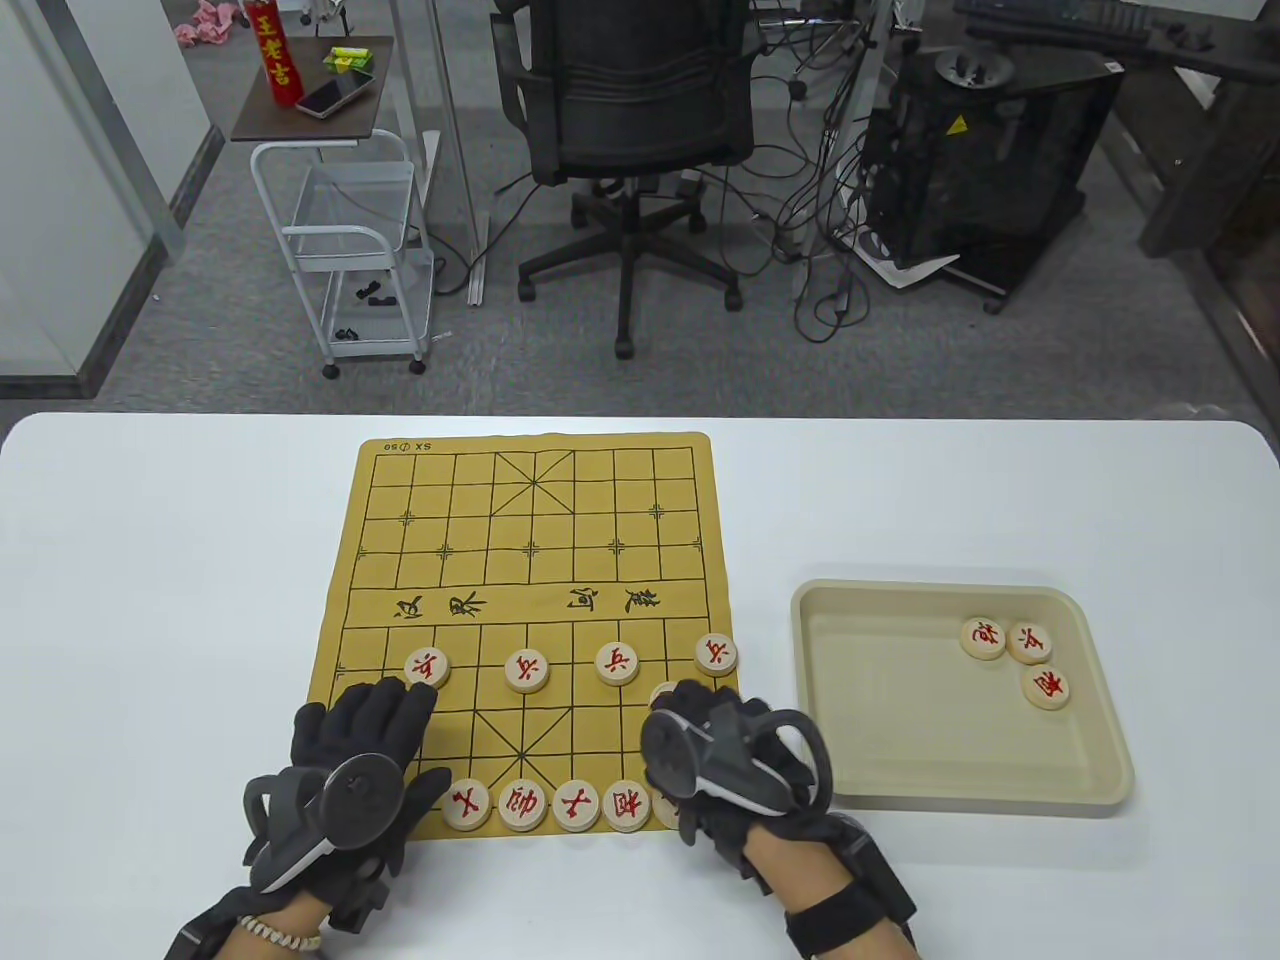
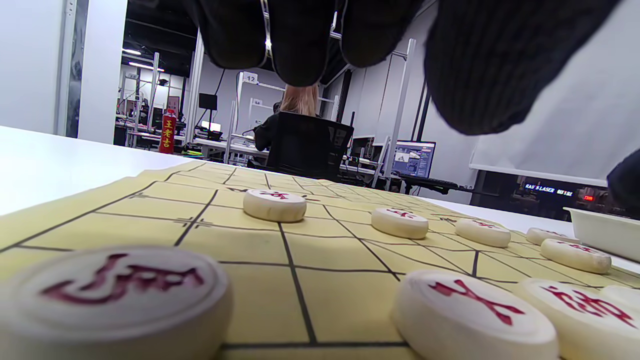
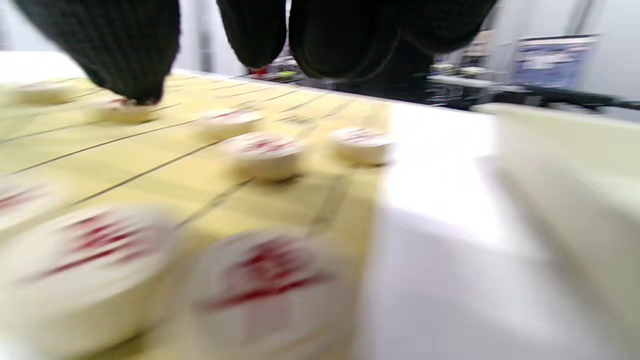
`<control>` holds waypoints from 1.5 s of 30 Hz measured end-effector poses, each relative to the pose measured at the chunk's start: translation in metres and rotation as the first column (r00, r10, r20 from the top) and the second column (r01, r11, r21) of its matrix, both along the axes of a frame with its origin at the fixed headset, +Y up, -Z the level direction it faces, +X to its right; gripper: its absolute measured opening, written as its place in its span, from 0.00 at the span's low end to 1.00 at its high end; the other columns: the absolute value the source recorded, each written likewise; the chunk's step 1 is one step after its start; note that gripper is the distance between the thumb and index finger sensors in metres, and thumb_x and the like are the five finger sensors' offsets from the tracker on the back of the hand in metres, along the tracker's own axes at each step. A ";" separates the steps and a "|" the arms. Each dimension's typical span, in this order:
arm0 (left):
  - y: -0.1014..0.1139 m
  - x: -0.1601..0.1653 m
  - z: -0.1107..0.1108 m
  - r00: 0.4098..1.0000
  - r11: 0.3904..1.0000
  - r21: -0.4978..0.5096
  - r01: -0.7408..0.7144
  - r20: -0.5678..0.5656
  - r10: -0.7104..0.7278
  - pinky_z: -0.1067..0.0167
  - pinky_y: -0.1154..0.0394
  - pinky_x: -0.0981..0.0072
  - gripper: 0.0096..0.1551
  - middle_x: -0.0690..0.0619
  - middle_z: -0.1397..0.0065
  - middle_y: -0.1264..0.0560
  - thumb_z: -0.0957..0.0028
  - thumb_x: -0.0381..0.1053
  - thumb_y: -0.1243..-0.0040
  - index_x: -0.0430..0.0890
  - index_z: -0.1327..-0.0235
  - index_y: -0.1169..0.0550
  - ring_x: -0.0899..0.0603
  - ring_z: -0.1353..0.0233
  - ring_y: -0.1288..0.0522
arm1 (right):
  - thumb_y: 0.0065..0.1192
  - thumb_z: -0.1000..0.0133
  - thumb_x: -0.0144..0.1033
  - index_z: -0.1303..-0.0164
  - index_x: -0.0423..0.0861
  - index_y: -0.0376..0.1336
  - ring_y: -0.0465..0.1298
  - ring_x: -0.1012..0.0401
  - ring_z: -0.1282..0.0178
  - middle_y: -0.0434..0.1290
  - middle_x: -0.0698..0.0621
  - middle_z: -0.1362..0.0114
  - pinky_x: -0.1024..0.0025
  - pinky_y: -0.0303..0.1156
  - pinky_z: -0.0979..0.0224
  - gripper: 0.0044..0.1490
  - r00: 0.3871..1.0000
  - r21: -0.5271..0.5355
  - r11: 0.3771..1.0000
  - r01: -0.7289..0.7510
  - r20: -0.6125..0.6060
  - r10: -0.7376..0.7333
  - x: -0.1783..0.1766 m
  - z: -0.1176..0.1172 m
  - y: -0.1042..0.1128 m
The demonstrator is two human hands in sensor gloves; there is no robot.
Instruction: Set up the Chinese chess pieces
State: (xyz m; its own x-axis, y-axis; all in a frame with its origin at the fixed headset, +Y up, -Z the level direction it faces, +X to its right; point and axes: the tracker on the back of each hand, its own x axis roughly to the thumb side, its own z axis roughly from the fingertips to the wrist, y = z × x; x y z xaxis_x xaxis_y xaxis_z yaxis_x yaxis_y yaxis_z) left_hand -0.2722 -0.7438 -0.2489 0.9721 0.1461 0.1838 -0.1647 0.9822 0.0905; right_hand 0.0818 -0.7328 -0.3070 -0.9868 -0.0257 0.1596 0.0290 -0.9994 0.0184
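The yellow board mat (image 1: pixel 530 560) lies mid-table. Round cream pieces with red characters stand on its near half: a row of soldiers, such as one (image 1: pixel 527 670), and a near-edge row including a piece (image 1: pixel 522 803). My left hand (image 1: pixel 400 710) lies flat over the board's near-left corner with its fingers stretched out and nothing in them. In the left wrist view the fingers (image 2: pixel 300 45) hang above a close piece (image 2: pixel 115 295). My right hand (image 1: pixel 700 705) is over the near-right corner, half hiding a piece (image 1: pixel 662 692); its fingers (image 3: pixel 340 40) look empty in the blurred right wrist view.
A beige tray (image 1: pixel 830 690) sits right of the board with three pieces in its far right corner, one of them (image 1: pixel 1047 687). Bare white table (image 1: pixel 170 600) lies to the left. An office chair, a cart and cables stand beyond the far edge.
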 end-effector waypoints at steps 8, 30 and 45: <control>0.001 -0.001 -0.001 1.000 1.000 0.007 -0.005 -0.022 0.005 0.26 0.49 0.23 0.51 0.43 0.14 0.38 0.58 0.65 0.33 0.56 0.21 0.40 0.29 0.16 0.38 | 0.74 0.49 0.51 0.21 0.53 0.60 0.74 0.52 0.29 0.59 0.45 0.14 0.52 0.71 0.30 0.45 0.851 -0.253 0.950 -0.182 0.444 0.281 0.173 -0.053 0.009; -0.002 0.003 -0.003 0.999 1.000 -0.001 0.011 -0.039 -0.012 0.26 0.49 0.23 0.51 0.43 0.14 0.39 0.58 0.65 0.33 0.57 0.21 0.41 0.29 0.16 0.38 | 0.79 0.56 0.51 0.37 0.54 0.66 0.83 0.64 0.46 0.74 0.48 0.27 0.65 0.80 0.44 0.38 0.758 -0.340 0.931 -0.134 0.570 0.317 0.269 -0.077 -0.035; -0.002 -0.001 -0.003 0.999 1.000 0.008 -0.018 -0.033 0.018 0.26 0.49 0.23 0.51 0.43 0.15 0.38 0.58 0.65 0.33 0.56 0.21 0.40 0.29 0.16 0.38 | 0.82 0.62 0.61 0.38 0.52 0.66 0.82 0.66 0.56 0.78 0.48 0.33 0.65 0.80 0.48 0.45 0.847 -0.049 0.994 -0.101 0.520 0.112 0.221 -0.043 -0.007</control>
State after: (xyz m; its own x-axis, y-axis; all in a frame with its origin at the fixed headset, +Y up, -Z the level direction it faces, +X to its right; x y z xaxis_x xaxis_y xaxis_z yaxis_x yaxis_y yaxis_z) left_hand -0.2735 -0.7454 -0.2516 0.9748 0.1627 0.1528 -0.1795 0.9783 0.1032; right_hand 0.3026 -0.7401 -0.3498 -0.9165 -0.1380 -0.3755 0.1163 -0.9900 0.0800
